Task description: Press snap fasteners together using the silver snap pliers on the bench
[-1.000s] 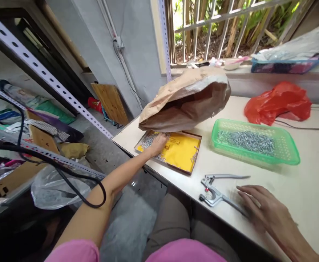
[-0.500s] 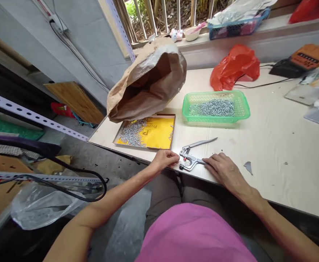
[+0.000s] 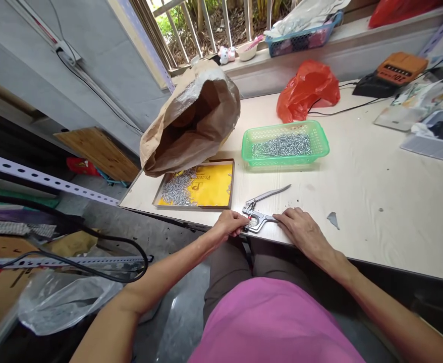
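Hand-held snap-fastener pliers [image 3: 264, 219], silver with a red part in the jaw, lie on the table near its front edge with the handles spread. My right hand [image 3: 299, 227] rests on the table, its fingers closed on the end of the lower handle. At the jaw, my left hand [image 3: 232, 224] is pinched; whatever sits between its fingertips is too small or hidden to name. Left of the pliers, a shallow yellow-bottomed tray [image 3: 217, 194] holds many small metal pins heaped at one side. Beyond the pliers stands a green plastic basket [image 3: 285, 160] with more such metal pieces.
A large open paper sack [image 3: 191, 126] leans over the back of the tray. Behind the basket are a red plastic bag [image 3: 308, 91] and an orange-black battery charger [image 3: 391, 75] with a cable. A small grey scrap [image 3: 333, 220] lies right of my right hand.
My left hand has moved in to the jaw of the pliers, now covering part of it. My right hand keeps its hold on the handle. The camera view has shifted slightly.
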Available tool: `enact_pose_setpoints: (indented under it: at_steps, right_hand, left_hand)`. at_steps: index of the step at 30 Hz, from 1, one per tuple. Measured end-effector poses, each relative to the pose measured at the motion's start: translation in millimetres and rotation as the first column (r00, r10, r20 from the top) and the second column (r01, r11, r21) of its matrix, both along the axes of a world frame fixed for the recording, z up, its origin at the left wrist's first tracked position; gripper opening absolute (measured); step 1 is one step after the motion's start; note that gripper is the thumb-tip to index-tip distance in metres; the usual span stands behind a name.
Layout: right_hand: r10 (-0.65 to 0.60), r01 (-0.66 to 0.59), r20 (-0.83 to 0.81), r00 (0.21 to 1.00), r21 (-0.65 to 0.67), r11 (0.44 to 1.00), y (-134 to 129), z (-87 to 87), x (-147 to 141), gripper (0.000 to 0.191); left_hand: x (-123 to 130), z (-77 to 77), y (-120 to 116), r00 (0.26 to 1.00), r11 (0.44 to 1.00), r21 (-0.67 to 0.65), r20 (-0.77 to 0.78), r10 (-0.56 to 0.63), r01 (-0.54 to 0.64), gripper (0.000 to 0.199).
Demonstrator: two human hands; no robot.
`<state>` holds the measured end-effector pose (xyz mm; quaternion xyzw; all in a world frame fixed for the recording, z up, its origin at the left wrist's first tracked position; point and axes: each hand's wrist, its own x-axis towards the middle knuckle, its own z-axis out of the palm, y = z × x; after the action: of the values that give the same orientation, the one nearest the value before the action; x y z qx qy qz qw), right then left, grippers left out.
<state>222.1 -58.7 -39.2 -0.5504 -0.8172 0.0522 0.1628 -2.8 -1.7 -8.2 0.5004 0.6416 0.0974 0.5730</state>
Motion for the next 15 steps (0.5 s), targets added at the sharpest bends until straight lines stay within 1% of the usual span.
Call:
enact_pose_setpoints:
  at_steps: [5, 7, 8, 9, 12, 13, 15]
  right_hand:
    - [0.003, -0.003, -0.001, 1.000, -0.010, 1.000, -0.7, -2.5, 1.9, 0.031]
    - [0.036, -0.037, -0.023, 0.999, -0.033, 0.999, 1.6, -1.1, 5.2, 0.028]
    - [0.054, -0.055, -0.030, 0.998, -0.037, 0.998, 4.1, 0.3, 7.5, 0.030]
    - [0.071, -0.072, -0.029, 0.997, -0.035, 0.997, 7.7, 2.0, 10.3, 0.038]
    - [0.104, -0.104, 0.024, 0.994, -0.027, 0.994, 24.7, 6.5, 19.1, 0.073]
    - [0.114, -0.112, 0.047, 0.992, -0.037, 0.993, 31.6, 7.1, 21.8, 0.081]
    - [0.153, -0.147, 0.085, 0.985, -0.076, 0.986, 45.3, 6.7, 26.1, 0.091]
  left_hand:
    - [-1.5, 7.0, 9.1, 0.996, 0.989, -0.127, -0.042, -0.078, 0.072, 0.022]
    - [-2.4, 8.8, 12.2, 0.993, 0.981, -0.162, -0.032, -0.115, 0.108, 0.021]
    - [-3.0, 9.1, 13.4, 0.991, 0.976, -0.178, -0.028, -0.129, 0.123, 0.021]
    - [-3.6, 8.9, 14.4, 0.990, 0.973, -0.189, -0.022, -0.141, 0.134, 0.022]
    - [-5.3, 6.9, 15.4, 0.989, 0.970, -0.197, -0.002, -0.145, 0.141, 0.025]
    - [-5.6, 6.0, 15.1, 0.990, 0.971, -0.197, 0.004, -0.138, 0.136, 0.026]
    - [-6.1, 4.3, 14.0, 0.993, 0.974, -0.193, 0.015, -0.118, 0.119, 0.026]
